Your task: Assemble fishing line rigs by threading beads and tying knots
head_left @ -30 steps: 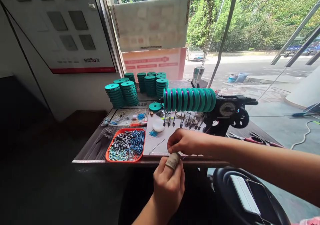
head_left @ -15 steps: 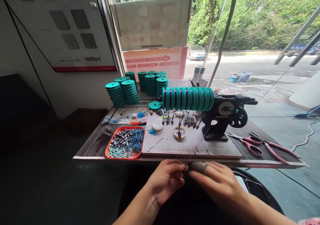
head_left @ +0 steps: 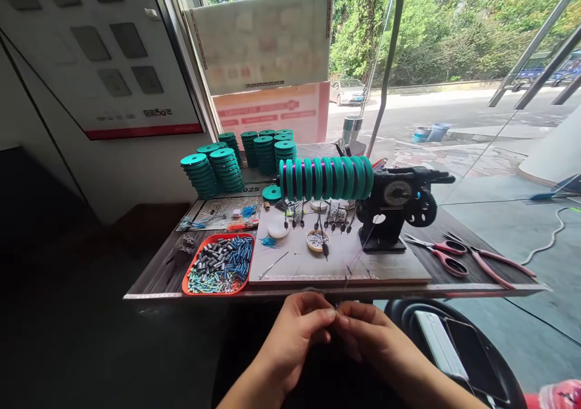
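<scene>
My left hand (head_left: 306, 324) and my right hand (head_left: 367, 330) meet just in front of the table edge, thumbs and fingertips pinched together. Between them is a thin fishing line, barely visible, with a tiny dark piece at the fingertips that I cannot make out. Beyond the hands, a row of teal line spools (head_left: 324, 179) sits on the shaft of a black hand-cranked winder (head_left: 394, 200). Small dark float-like pieces (head_left: 325, 248) hang from the spools on short lines. A small round dish of pale beads (head_left: 318, 241) stands beneath them.
An orange tray (head_left: 185, 285) holds grey cylinders and blue and green pieces. Scissors (head_left: 447, 258) and pliers (head_left: 492, 267) lie at right. Stacked teal spools (head_left: 227, 170) stand behind. A phone (head_left: 472, 354) and a white box (head_left: 440, 345) rest on a black stool at lower right.
My right hand has turned and come in to my left, its fingers now pinched against the left fingertips. The view has shifted slightly, so the table appears further left.
</scene>
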### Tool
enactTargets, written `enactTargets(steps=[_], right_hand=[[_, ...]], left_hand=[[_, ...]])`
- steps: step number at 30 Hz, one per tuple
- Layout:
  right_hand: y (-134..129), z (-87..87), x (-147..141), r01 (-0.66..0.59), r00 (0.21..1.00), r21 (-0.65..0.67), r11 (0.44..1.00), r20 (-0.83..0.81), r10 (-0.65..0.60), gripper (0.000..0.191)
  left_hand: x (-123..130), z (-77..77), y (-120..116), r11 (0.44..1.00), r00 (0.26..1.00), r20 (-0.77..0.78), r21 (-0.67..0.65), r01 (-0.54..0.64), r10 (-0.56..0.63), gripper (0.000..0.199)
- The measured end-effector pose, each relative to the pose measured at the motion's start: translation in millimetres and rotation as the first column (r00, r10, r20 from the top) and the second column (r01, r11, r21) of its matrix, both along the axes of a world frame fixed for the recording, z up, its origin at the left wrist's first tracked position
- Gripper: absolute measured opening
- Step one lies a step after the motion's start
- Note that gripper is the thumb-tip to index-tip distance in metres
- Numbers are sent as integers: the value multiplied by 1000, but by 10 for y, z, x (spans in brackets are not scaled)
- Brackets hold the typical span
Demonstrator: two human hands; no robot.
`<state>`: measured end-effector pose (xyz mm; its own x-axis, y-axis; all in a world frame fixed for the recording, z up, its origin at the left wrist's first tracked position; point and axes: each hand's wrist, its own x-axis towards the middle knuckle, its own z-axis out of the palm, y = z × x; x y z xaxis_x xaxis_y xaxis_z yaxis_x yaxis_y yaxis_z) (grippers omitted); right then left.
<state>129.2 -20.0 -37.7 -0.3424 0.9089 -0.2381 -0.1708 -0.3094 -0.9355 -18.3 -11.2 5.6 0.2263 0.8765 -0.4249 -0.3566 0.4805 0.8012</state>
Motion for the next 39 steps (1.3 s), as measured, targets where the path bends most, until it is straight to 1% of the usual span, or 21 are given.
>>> enactTargets(steps=[1,3,4,5,6,7,8,9,11,12,14,16,17,20,24,26,28,31,33,37,39], right_hand=[[-23,4,4,-27,1000,-16,1000,-15,27,35],[-84,39,19,-20,999,58,998,40,18,32],[-120,68,23,-7,995,162,987,103,-10,28],[-157,104,23,3,982,309,951,181,-62,24],[-191,148,16,-24,959,476,879,258,-114,21],[-219,201,5,-82,935,619,781,319,-154,20],[-238,260,-6,-151,919,711,687,357,-167,21],[-246,325,-12,-214,912,761,612,380,-154,23],[-225,455,12,-274,911,813,513,390,-131,22],[-198,508,47,-232,915,836,497,361,-181,19],[-126,558,151,-30,869,869,493,266,-417,10],[-56,512,254,151,748,863,481,219,-627,6],[-32,456,288,181,707,859,479,225,-670,4],[-25,236,277,86,723,887,454,258,-641,3],[-93,79,79,55,720,964,259,142,-680,9],[-111,94,-15,68,723,978,199,89,-685,13],[-109,135,-65,92,719,975,201,74,-691,15],[-95,179,-56,100,705,960,262,118,-699,13],[-100,190,-17,95,738,933,347,168,-653,15],[-155,195,50,107,869,806,583,210,-449,11],[-187,193,67,122,904,753,647,184,-385,9]], left_hand=[[-3,9,-1,993,990,-140,119,18,-1,9],[-13,18,-14,935,909,-412,344,86,68,11],[-18,15,-26,900,862,-494,420,118,117,10],[-22,8,-40,866,825,-541,479,144,163,9],[-26,-5,-55,836,803,-559,527,152,206,8],[-28,-22,-69,816,792,-561,559,148,241,7],[-29,-40,-81,805,788,-555,578,134,267,7],[-28,-56,-89,804,790,-541,585,108,288,7],[-21,-78,-93,824,817,-494,565,41,298,6],[-14,-83,-90,841,842,-458,541,10,285,6],[3,-82,-83,879,902,-363,475,-37,235,8],[24,-84,-79,915,950,-267,401,-41,159,12],[35,-89,-80,930,968,-221,366,-32,120,13],[65,-121,-90,951,991,-111,308,-35,72,13],[88,-148,-106,956,995,-64,288,-51,72,12],[91,-141,-114,956,995,-72,289,-39,62,13],[91,-128,-125,957,993,-97,288,-39,70,15],[89,-115,-138,954,978,-180,297,-49,106,18],[90,-116,-142,942,957,-254,332,-47,137,18],[96,-132,-142,920,932,-318,390,-36,171,16],[100,-135,-140,923,937,-317,383,-14,146,15]])
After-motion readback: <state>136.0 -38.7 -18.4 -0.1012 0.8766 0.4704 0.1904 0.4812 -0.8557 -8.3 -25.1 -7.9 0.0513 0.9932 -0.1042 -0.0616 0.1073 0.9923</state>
